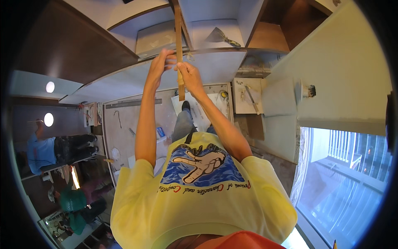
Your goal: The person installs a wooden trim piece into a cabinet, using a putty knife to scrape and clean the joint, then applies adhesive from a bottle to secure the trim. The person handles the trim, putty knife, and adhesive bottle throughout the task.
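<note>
A long narrow wooden strip (179, 31) runs vertically through the upper middle of the view, across the front of open cabinet compartments (203, 12). My right hand (188, 74) grips the strip near its lower part, thumb over its face. Just left of the strip, my left hand (161, 65) is raised with slightly blurred fingers apart, their tips at or close to the strip; contact is unclear. A putty knife (224, 38) lies in the compartment to the right of the strip.
Below are a work surface (116, 137) with a blue packet (161, 133), a tape measure (224, 94) and a board (248, 95). At left are a co-worker in blue (41, 153) and people in darker clothes (76, 201). A bright window (340, 178) is at right.
</note>
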### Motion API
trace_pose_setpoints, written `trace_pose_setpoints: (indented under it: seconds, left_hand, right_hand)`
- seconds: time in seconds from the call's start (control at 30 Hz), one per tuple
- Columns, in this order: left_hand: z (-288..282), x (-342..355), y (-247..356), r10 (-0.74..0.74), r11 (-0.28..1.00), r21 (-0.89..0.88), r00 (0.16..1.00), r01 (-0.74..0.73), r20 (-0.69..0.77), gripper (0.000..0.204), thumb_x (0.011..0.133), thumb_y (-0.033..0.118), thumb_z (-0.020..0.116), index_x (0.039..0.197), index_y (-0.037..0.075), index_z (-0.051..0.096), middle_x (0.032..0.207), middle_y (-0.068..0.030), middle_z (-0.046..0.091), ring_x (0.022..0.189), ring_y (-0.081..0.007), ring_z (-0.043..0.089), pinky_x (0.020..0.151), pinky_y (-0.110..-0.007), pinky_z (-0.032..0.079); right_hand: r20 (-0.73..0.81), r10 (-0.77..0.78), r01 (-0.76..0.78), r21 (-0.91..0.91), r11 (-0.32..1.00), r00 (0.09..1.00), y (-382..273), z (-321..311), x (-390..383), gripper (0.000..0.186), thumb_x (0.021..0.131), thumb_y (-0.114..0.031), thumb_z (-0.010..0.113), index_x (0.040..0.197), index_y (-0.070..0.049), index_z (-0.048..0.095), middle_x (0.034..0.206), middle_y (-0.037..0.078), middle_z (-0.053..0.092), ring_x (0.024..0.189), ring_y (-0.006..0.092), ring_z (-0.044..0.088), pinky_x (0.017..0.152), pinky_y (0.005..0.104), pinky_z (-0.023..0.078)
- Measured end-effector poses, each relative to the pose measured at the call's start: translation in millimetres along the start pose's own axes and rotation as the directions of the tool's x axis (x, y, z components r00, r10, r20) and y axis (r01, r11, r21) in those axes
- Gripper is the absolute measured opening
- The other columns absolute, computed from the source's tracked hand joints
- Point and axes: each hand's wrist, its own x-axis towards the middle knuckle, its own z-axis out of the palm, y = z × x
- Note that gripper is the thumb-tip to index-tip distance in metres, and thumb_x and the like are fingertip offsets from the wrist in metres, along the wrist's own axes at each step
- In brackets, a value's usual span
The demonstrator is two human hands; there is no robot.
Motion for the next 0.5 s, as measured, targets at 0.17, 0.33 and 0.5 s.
trace_pose_setpoints:
  seconds: [0.17, 0.33, 0.5]
  left_hand:
    - [25.3, 45.0, 14.9, 0.055, 0.996, 0.073, 0.997, -0.058, 0.047, 0.030, 0.098, 0.037, 0.070, 0.102, 0.007, 0.071, 0.084, 0.0015, 0.065, 0.073, -0.0089, 0.054, 0.067, -0.024, 0.043]
    - [29.6, 28.6, 17.9, 0.092, 0.994, -0.055, 0.996, -0.093, -0.011, 0.022, 0.096, 0.030, 0.074, 0.088, 0.010, 0.068, 0.075, 0.0050, 0.057, 0.065, -0.0058, 0.046, 0.060, -0.023, 0.037]
    - [22.4, 0.2, 40.4, 0.092, 0.992, -0.092, 0.996, -0.090, 0.011, 0.022, 0.096, 0.028, 0.073, 0.088, 0.009, 0.067, 0.073, 0.0046, 0.055, 0.064, -0.0059, 0.046, 0.058, -0.023, 0.037]
  right_hand:
    - [-0.061, -0.117, 0.117, 0.004, 0.993, 0.991, -9.0, 5.7, 0.4, 0.039, 0.106, -0.035, 0.055, 0.093, -0.001, 0.069, 0.076, 0.004, 0.061, 0.066, 0.0121, 0.057, 0.064, 0.0309, 0.052]
    - [-0.022, -0.095, 0.096, 0.048, 0.994, 0.995, -24.5, 14.3, -14.0, 0.039, 0.107, -0.037, 0.055, 0.094, -0.002, 0.068, 0.076, 0.001, 0.057, 0.063, 0.0088, 0.056, 0.060, 0.0281, 0.055]
    - [-0.039, -0.103, 0.105, 0.074, 0.992, 0.994, -46.6, 37.1, -42.6, 0.039, 0.108, -0.036, 0.053, 0.095, -0.001, 0.067, 0.076, 0.001, 0.058, 0.063, 0.0079, 0.056, 0.059, 0.0262, 0.054]
